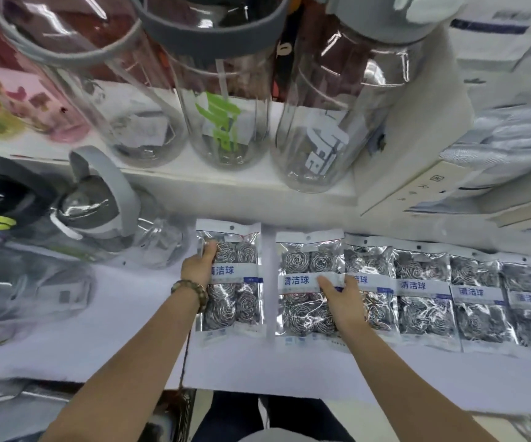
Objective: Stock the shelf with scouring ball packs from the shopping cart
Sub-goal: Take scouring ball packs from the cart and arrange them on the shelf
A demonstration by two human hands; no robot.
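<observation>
Several clear packs of steel scouring balls with blue-and-white labels lie flat in a row on the white shelf (98, 339). My left hand (198, 266) grips the left edge of the leftmost pack (235, 279), thumb on top of it. A narrow gap separates that pack from the second pack (305, 282). My right hand (342, 301) rests on the second pack's right side, fingers spread over its label and over the edge of the third pack (371, 275). More packs (474, 298) continue to the right, overlapping slightly. The shopping cart is out of view.
An upper shelf (226, 180) carries large clear water bottles (226, 122). Bottles with grey handles (98, 199) stand left of the packs. Boxes and wrapped goods (497, 148) fill the upper right. The shelf's front edge runs below my forearms.
</observation>
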